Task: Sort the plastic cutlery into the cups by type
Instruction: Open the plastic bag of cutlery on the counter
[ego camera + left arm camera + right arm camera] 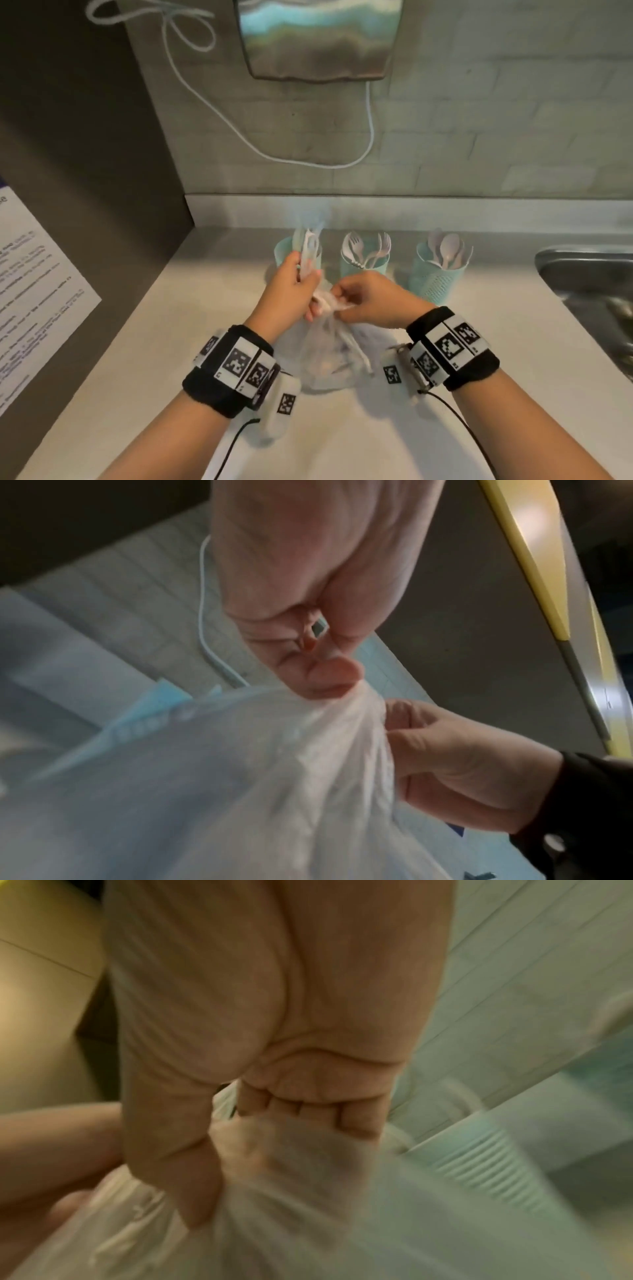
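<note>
both hands work at the neck of a clear plastic bag (325,356) that sits on the counter (171,342) in front of three teal cups. the left hand (291,291) is curled around a bundle of white cutlery pieces (308,253), probably knives though blur makes that unsure, and its lower fingers also press on the gathered bag top. holding the bundle upright over the left cup (282,251) looks like staging for a drop, since that cup takes the same type. the right hand (371,299) pinches the bunched bag mouth, thumb and fingers closed on the film; likely it steadies or opens the bag so the rest can come out. more cutlery shows through the bag lower down, so sorting is not finished. the middle cup (364,263) holds forks, the right cup (440,270) holds spoons, both handles down, heads up for easy sorting by sight. a sink (582,270) sits at the right edge of the counter, a white cable (239,133) hangs on the tiled wall behind. the wrist views are blurred; they show only crumpled film against closed fingers.
</note>
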### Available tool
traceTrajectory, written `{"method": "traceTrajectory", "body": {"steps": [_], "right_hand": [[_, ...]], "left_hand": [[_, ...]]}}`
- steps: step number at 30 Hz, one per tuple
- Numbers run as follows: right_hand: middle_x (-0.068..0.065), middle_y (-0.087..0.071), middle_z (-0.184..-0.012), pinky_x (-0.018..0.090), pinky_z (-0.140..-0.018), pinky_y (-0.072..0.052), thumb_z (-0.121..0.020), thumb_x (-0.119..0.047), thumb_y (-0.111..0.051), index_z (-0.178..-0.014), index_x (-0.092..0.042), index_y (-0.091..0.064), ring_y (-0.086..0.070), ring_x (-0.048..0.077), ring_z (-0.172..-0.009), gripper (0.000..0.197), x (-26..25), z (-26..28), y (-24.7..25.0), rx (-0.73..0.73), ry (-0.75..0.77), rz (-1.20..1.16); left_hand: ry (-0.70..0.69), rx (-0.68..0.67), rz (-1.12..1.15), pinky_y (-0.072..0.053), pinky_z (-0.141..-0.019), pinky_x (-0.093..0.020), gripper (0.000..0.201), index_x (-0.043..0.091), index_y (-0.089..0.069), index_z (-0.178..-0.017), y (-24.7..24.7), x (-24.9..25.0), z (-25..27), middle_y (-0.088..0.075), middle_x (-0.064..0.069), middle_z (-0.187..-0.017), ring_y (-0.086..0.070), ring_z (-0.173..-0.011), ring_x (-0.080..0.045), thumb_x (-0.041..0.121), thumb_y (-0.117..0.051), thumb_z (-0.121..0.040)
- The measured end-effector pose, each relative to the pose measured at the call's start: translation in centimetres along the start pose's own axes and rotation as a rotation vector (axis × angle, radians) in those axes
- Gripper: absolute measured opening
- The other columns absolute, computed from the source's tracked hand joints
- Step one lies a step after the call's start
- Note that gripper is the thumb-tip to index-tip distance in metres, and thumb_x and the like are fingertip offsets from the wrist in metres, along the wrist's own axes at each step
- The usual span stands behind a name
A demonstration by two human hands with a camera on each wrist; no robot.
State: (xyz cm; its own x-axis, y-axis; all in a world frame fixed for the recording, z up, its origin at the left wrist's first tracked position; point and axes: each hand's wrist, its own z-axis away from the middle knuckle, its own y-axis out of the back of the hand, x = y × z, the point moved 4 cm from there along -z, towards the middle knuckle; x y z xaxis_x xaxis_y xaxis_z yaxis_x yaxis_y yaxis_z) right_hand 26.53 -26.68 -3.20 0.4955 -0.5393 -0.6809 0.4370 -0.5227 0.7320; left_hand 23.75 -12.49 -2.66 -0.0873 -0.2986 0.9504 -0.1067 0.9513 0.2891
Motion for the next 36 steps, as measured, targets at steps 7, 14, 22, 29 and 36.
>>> {"method": "traceTrajectory", "body": {"steps": [7,14,22,29,36], "right_hand": [[-0.009,-0.059,-0.065,0.014,-0.06,-0.039,-0.082,-0.007,-0.066,-0.087,-0.016,-0.063,-0.05,0.0,-0.054,0.011,3.7,3.2,2.8,0.147,-0.112,-0.034],[-0.003,-0.072,-0.083,0.023,-0.073,-0.043,-0.085,-0.027,-0.068,-0.088,-0.012,-0.077,-0.058,0.004,-0.072,0.018,8.5,6.7,5.8,0.287,-0.314,0.047],[-0.007,-0.071,-0.101,0.023,-0.088,-0.048,-0.079,-0.008,-0.07,-0.105,-0.019,-0.074,-0.059,0.005,-0.091,0.028,5.0,4.6,3.4,0.221,-0.029,0.149],[-0.005,-0.067,-0.089,0.036,-0.087,-0.048,-0.082,-0.005,-0.07,-0.072,-0.023,-0.073,-0.061,0.017,-0.09,0.02,7.7,7.1,5.3,0.279,0.003,0.021],[-0.003,-0.056,-0.122,0.022,-0.106,-0.03,-0.073,0.004,-0.046,-0.1,-0.024,-0.066,-0.047,0.012,-0.123,0.044,5.9,7.9,6.8,0.51,0.04,-0.022]], "left_hand": [[-0.095,-0.212,-0.299,-0.047,-0.068,-0.026,0.046,0.027,-0.047,-0.115,-4.6,-1.7,-0.1,-0.064,-0.003,-0.081,-0.06,-0.07,-0.012,0.014,-0.072,-0.079],[-0.085,-0.078,-0.435,-0.038,-0.058,-0.013,0.036,0.026,-0.059,-0.109,-0.3,-2.0,-1.6,-0.048,0.003,-0.066,-0.048,-0.059,-0.008,0.017,-0.075,-0.077],[-0.103,-0.173,-0.538,-0.031,-0.056,-0.024,0.033,0.02,-0.049,-0.059,-4.0,0.0,-1.9,-0.043,0.007,-0.067,-0.043,-0.062,-0.009,0.033,-0.071,-0.079],[0.051,0.097,-0.439,-0.041,-0.063,-0.032,0.027,0.004,-0.067,-0.077,1.2,-2.3,-1.8,-0.06,-0.018,-0.067,-0.057,-0.067,-0.031,0.024,-0.055,-0.091],[0.029,0.242,-0.496,-0.043,-0.088,-0.034,0.044,0.014,-0.055,-0.118,2.9,-2.7,-1.4,-0.055,-0.004,-0.109,-0.053,-0.102,-0.022,0.024,-0.073,-0.079]]}}
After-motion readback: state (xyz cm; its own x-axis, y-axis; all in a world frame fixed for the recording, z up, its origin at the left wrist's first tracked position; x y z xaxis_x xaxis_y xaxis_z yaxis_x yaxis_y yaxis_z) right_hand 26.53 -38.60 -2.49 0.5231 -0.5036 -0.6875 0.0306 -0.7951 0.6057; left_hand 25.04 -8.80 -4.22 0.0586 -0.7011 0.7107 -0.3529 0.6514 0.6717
